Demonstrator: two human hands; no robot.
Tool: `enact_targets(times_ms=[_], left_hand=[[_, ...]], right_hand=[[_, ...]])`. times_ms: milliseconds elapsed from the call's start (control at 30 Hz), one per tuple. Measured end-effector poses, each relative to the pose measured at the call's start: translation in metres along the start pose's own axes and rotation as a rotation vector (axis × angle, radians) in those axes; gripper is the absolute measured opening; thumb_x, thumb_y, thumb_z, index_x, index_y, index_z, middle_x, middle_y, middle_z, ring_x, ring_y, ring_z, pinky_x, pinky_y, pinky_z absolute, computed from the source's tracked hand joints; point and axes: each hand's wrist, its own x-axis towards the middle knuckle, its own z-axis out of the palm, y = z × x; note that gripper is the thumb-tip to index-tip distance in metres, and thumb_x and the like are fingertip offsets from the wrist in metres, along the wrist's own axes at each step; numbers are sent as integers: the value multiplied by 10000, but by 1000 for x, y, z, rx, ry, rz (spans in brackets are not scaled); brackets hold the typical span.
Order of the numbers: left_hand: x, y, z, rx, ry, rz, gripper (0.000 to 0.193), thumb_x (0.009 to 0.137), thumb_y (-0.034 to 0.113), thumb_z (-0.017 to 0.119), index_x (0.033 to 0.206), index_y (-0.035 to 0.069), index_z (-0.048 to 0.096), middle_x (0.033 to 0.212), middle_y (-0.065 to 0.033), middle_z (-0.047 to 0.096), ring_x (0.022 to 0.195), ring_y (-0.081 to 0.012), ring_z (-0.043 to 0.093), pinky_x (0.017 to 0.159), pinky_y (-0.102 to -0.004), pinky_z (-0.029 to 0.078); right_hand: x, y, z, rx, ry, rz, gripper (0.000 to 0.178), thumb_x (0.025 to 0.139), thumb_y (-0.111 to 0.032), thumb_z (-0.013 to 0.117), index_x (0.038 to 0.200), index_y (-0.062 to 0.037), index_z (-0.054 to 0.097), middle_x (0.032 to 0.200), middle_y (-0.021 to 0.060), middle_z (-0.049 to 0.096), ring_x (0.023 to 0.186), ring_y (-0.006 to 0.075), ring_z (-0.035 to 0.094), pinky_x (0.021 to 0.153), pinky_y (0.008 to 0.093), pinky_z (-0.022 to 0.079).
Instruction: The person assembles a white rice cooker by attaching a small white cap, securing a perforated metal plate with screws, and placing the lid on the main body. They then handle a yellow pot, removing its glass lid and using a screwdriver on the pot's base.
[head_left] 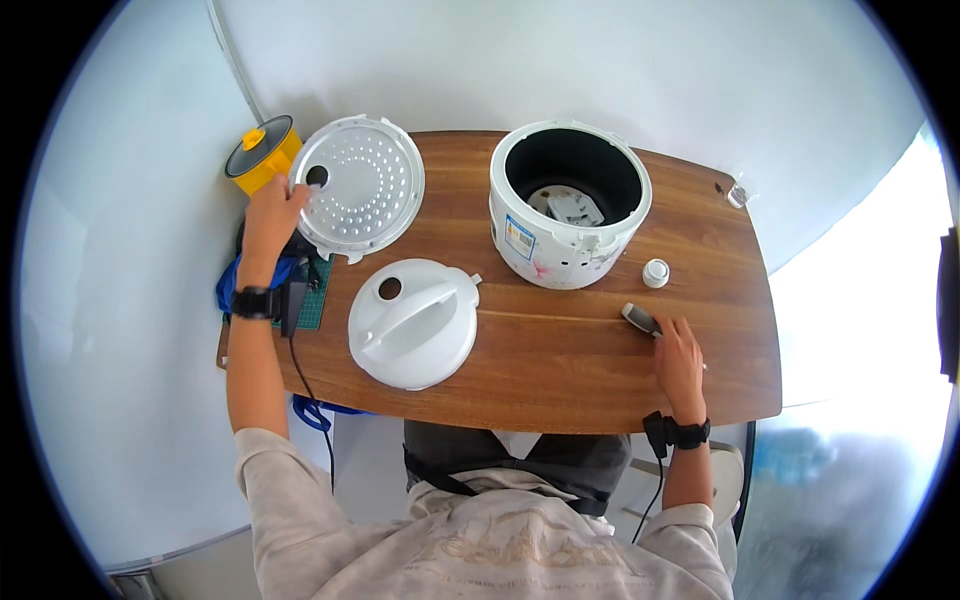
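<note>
A round white plastic disc [366, 187] with dotted surface seems tilted, while a slim grey-and-white handle-shaped tool [639, 319] slants well right of the disc, nearer the person.

Your left hand [268, 220] is at the rim of the perforated white disc [385, 190]; your right hand [679, 362] is at the grey tool [640, 319]. The white cooker body [545, 258] stands open on the wooden surface [540, 350].

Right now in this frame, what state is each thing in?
Left hand: on the white disc's left rim, grip partly hidden.
Right hand: closed on the grey tool.
White disc: separate from the cooker body.
Grey tool: held low over the table.
Cooker body: upright, open-topped.
Handled lid: off, handle up.
Yellow container: lid on.
</note>
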Motion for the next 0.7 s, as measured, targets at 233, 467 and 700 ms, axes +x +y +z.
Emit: enact_targets(times_ms=[233,467,700], left_hand=[[-94,75,-62,-199,-240,-32,253,919,229,629,848,-13,618,693,-114,618,595,-161,575,562,-306,455],[-186,142,-13,-464,-609,50,274,857,211,722,782,-16,588,685,-150,612,586,-178,556,557,-319,446],[-211,189,64,-351,-681,268,317,870,246,657,782,-39,547,762,-213,616,682,-374,592,657,-445,483]], right_hand=[[-17,-22,-27,324,96,64,310,807,55,546,1107,-12,586,1012,195,578,929,424,591,806,463,488],[-47,-47,-64,578,44,100,236,810,30,576,1040,-21,559,912,106,517,760,250,521,699,331,451],[-55,-24,-70,858,24,312,167,916,-141,662,937,-15,554,758,-18,489,714,88,424,639,279,396]])
